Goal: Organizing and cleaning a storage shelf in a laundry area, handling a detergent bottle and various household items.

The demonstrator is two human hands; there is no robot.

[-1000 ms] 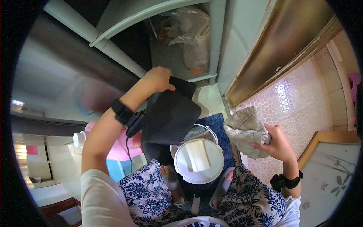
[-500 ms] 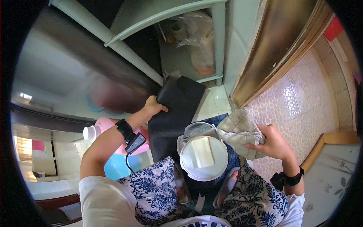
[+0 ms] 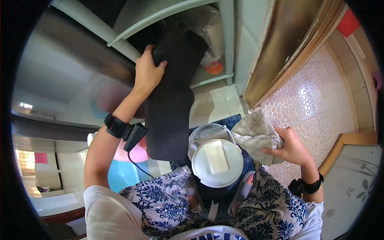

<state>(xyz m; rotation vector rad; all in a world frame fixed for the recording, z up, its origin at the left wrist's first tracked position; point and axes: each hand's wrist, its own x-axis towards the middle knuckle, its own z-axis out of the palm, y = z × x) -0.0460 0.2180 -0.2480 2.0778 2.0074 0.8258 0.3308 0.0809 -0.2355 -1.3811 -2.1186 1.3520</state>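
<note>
A long, black, flexible sheet [image 3: 170,104] hangs in front of me, its top reaching into the shelf opening. My left hand [image 3: 149,74] is closed on its left edge, near the top. Crumpled in my right hand [image 3: 291,147] is a grey-beige checked cloth [image 3: 254,130], held off to the right. Between my feet and the shelf stands a round white lid or tub [image 3: 234,168] with a white rectangular bar [image 3: 217,156] lying on it. Just behind it, a clear round container [image 3: 206,131] is partly covered.
A grey-green shelf rack [image 3: 228,40] rises ahead, holding a clear plastic bag [image 3: 212,30] and an orange item [image 3: 214,67]. A dark glossy panel [image 3: 60,76] flanks my left. Pink and blue plastic vessels [image 3: 122,174] sit below my left forearm. At right is a door frame [image 3: 280,88].
My left hand has moved up and forward, raising the black sheet, which now hangs straighter and covers part of the shelf. My right hand keeps the cloth in nearly the same place.
</note>
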